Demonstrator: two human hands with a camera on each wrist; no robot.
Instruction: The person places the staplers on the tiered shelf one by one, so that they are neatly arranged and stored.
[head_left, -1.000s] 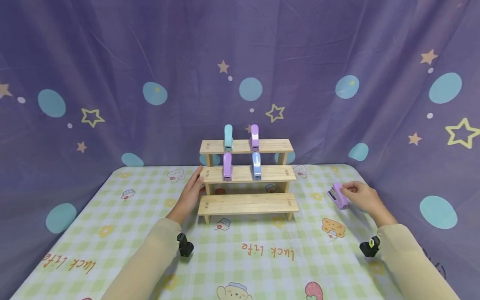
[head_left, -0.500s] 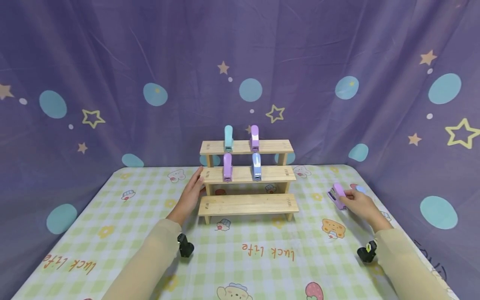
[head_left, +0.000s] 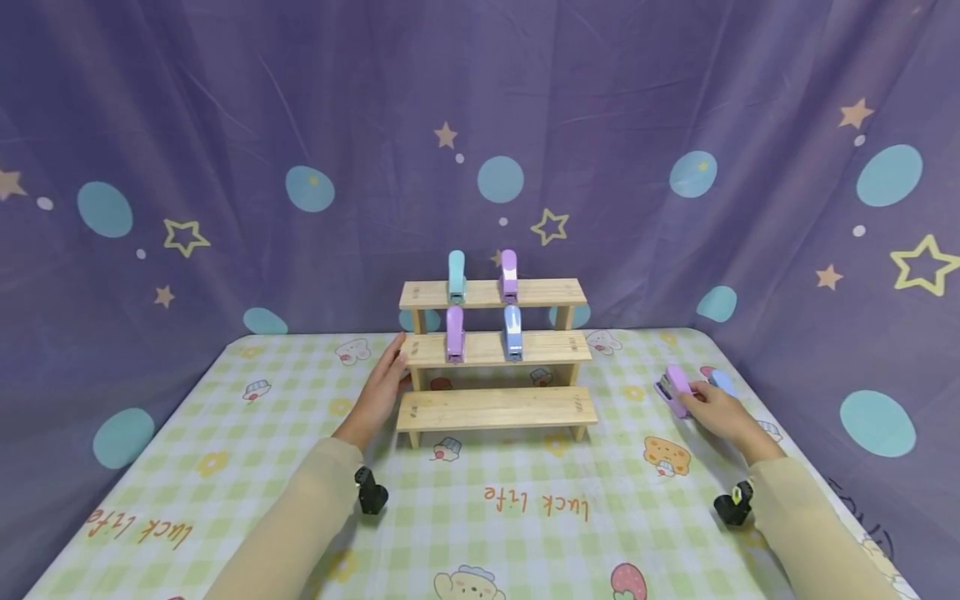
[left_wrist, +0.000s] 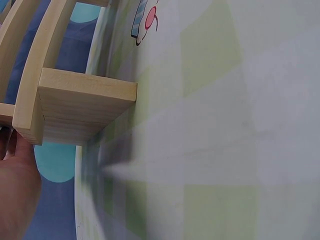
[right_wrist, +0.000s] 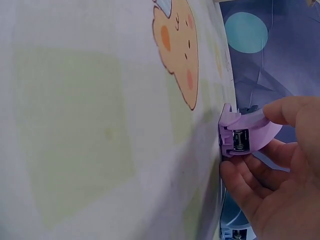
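Note:
In the head view, my left hand (head_left: 378, 396) is at the left end of a three-step wooden shelf (head_left: 495, 408), its fingers at the middle step. The left wrist view shows that hand's fingers (left_wrist: 22, 150) at a corner of the wood, partly hidden behind it. Off to the right, my right hand (head_left: 723, 417) pinches a purple stapler (head_left: 675, 390) low at the tablecloth. In the right wrist view the thumb lies on the top of this purple stapler (right_wrist: 255, 130) and the other fingers are under its far side. A blue stapler (head_left: 722, 382) shows just behind the right hand.
A mint stapler (head_left: 457, 275) and a purple stapler (head_left: 509, 275) stand on the top step. On the middle step are another purple stapler (head_left: 455, 333) and a blue one (head_left: 513, 333). A purple curtain (head_left: 375, 125) hangs behind the checked tablecloth (head_left: 285, 467).
My right hand has moved slightly down and closer in around the purple stapler, uncovering the blue stapler behind it. The left hand and the shelf have stayed in place.

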